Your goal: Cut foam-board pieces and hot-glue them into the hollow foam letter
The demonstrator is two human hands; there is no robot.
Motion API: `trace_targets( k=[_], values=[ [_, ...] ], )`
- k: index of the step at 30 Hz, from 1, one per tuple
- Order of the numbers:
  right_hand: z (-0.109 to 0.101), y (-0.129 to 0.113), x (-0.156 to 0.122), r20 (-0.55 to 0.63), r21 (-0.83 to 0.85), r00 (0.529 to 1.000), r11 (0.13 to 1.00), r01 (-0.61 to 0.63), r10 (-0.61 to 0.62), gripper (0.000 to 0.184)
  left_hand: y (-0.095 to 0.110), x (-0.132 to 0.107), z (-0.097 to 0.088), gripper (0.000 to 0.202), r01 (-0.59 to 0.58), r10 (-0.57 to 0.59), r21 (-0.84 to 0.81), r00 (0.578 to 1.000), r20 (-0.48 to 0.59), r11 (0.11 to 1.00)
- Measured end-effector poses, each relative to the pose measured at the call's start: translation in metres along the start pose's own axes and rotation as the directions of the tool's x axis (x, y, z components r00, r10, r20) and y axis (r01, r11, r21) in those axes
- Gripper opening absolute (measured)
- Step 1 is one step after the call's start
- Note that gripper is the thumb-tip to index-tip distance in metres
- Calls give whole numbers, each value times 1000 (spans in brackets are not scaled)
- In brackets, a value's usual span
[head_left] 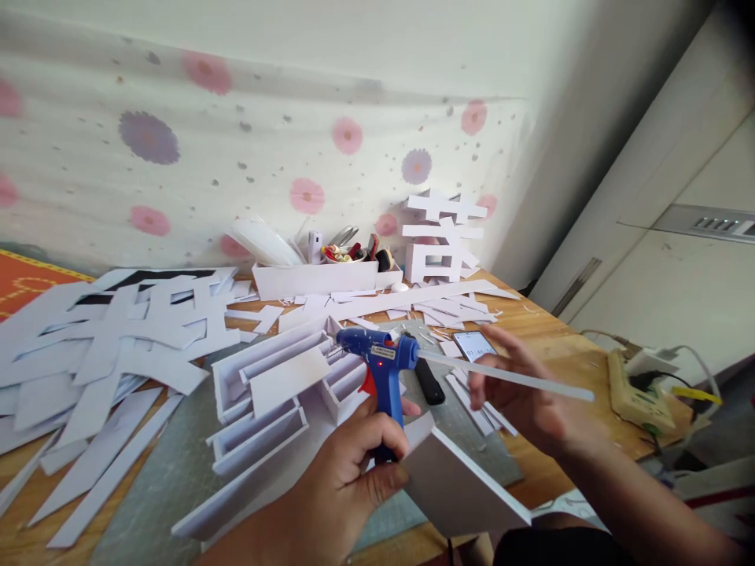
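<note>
My left hand is wrapped round the handle of a blue hot glue gun, which points left over a white foam-board channel piece. A long translucent glue stick runs from the back of the gun out to the right. My right hand grips this stick near its middle, with some fingers stretched out. A flat white board piece lies right under my left hand; whether the hand grips it I cannot make out.
Cut white strips and big paper letter shapes cover the wooden table and grey cutting mat. Also here are a phone, a black tool, a white tray of tools, a standing white letter form and a power strip.
</note>
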State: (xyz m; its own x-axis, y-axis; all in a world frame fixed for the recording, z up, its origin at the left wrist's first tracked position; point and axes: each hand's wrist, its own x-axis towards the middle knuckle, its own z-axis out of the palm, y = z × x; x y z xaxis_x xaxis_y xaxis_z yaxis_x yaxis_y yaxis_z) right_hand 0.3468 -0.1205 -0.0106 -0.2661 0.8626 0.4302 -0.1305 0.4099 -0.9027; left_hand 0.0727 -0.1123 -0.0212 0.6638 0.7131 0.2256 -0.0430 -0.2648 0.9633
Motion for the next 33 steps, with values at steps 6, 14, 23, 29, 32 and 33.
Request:
trace_targets(
  k=[6,14,23,29,32,33],
  values=[
    [44,14,19,317,-75,911,965,-252,263,63,3,4,0,22,-22,19,41,996,89,999],
    [82,12,29,161,23,873,882,-470,461,65,4,2,3,21,36,-63,152,982,177,988],
    [55,9,32,-105,285,935,911,-298,338,35,-2,9,-5,21,126,-120,-180,992,46,975],
    [15,-12,13,-269,292,932,942,-162,244,28,-12,10,-2,18,148,-273,-495,943,-189,856],
    [12,-18,3,-256,231,932,952,-200,258,25,-10,12,0,18,131,-303,-551,924,-235,824],
    [13,-19,1,-244,200,933,955,-219,265,27,-9,13,0,19,133,-310,-554,921,-238,822]
  ],
)
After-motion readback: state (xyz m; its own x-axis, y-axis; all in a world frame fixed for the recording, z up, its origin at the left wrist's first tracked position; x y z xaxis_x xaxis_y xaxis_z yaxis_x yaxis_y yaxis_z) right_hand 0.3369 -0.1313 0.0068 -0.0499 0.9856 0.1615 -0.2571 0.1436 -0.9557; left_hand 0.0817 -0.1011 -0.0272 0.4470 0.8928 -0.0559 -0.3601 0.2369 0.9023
